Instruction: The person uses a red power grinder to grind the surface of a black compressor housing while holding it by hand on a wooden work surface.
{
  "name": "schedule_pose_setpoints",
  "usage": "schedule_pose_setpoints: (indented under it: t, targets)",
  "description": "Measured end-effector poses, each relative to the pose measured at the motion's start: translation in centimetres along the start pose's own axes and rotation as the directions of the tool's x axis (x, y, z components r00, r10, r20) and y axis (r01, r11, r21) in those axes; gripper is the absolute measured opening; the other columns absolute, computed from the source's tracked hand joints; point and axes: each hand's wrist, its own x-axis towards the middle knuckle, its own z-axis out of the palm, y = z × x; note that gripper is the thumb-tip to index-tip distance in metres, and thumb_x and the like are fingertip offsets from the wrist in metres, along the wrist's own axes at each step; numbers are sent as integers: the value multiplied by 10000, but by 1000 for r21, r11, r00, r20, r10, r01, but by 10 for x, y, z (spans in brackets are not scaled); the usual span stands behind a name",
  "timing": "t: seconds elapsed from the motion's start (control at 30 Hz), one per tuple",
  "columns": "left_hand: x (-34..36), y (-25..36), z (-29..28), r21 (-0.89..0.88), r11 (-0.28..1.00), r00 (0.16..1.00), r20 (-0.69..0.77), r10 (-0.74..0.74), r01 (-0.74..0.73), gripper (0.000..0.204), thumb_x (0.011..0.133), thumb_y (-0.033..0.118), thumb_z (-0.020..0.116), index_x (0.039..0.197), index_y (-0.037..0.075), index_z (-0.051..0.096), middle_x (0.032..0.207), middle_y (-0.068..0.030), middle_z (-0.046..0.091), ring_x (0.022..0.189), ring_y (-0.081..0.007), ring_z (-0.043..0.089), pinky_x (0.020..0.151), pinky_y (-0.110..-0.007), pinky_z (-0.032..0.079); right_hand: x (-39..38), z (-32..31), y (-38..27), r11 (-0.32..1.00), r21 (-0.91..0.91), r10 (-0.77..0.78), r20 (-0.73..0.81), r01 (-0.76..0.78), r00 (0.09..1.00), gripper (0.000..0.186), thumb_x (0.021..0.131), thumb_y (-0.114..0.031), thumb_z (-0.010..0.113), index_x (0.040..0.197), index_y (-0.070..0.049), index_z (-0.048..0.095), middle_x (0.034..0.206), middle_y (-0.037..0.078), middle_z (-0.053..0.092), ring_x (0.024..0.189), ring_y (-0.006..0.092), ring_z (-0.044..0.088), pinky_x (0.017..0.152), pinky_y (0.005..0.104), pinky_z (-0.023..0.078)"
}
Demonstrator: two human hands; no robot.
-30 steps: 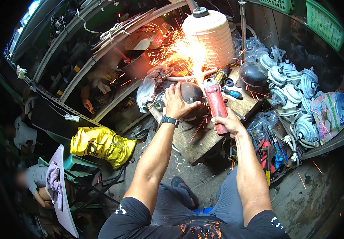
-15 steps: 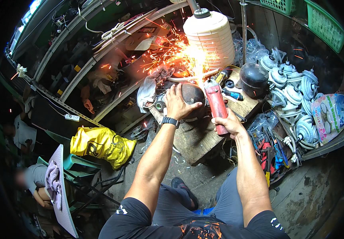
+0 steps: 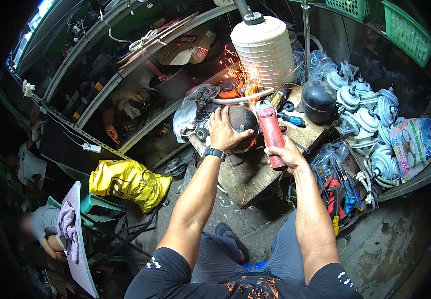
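Observation:
My left hand (image 3: 223,132) lies with fingers spread on a dark rusty rounded metal housing (image 3: 243,119) on the worn wooden worktop (image 3: 245,182). My right hand (image 3: 283,154) grips the lower body of a red angle grinder (image 3: 270,129), whose head is against the right side of the housing. A small spray of orange sparks rises from that spot. Just right of the grinder lie a blue-handled tool (image 3: 291,119) and a black dome-shaped metal part (image 3: 318,99). A crumpled grey cloth (image 3: 188,119) sits left of the housing.
A white ribbed tank (image 3: 260,47) stands behind; white disc-shaped parts (image 3: 367,117) pile at right, above hand tools (image 3: 335,199). Green baskets (image 3: 407,32) are top right, cluttered shelving (image 3: 98,99) left, a yellow sack (image 3: 125,184) on the floor. A person (image 3: 51,229) is at lower left.
The bright, wide burst of sparks behind the grinder has shrunk to a thin spray, showing the shelf and tank behind more clearly. Both hands and the grinder stay nearly in place.

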Motion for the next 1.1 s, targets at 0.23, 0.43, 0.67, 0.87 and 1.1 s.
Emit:
schedule_pose_setpoints:
  t: [0.23,0.43,0.67,0.87,1.1]
  targets:
    - [7,-14,-17,4,987,981,113,157,-158,1377,637,751,899,1610,-69,375,1637,-336,395,1547,-476,361,1300,-525,301,-5,0,-7,999,-22,-46,-89,44,995,551,846,-94,866,1272,-57,518,985,75,657,701,175,691,632,352,629]
    - [2,-10,-12,-38,985,985,-12,170,-170,1299,639,758,890,1566,-39,452,1557,-300,490,1481,-453,440,1252,-527,367,-15,-6,-8,998,-17,-65,-88,64,994,657,820,-109,893,1316,-45,467,1014,95,670,722,184,704,621,359,620]
    - [5,8,-11,31,999,1000,4,7,-8,1313,654,737,899,1578,-63,421,1601,-306,445,1512,-438,408,1257,-523,369,-23,-8,0,998,-32,-57,-121,53,991,601,849,-99,880,1291,-54,476,1022,87,661,705,177,701,630,364,648]
    - [4,21,-6,80,993,996,-14,-88,89,1317,669,755,885,1583,-69,415,1602,-305,435,1503,-454,398,1243,-537,373,-26,-9,-1,1000,-8,5,-83,-6,997,648,818,-93,896,1303,-45,469,1067,104,685,741,180,710,624,354,631]
    - [5,15,-4,71,995,998,1,-71,70,1331,669,768,883,1579,-84,413,1601,-320,424,1507,-464,384,1251,-532,361,-22,-6,1,1000,19,18,-59,-17,998,673,807,-94,905,1309,-41,461,1078,118,693,738,184,712,611,351,622]
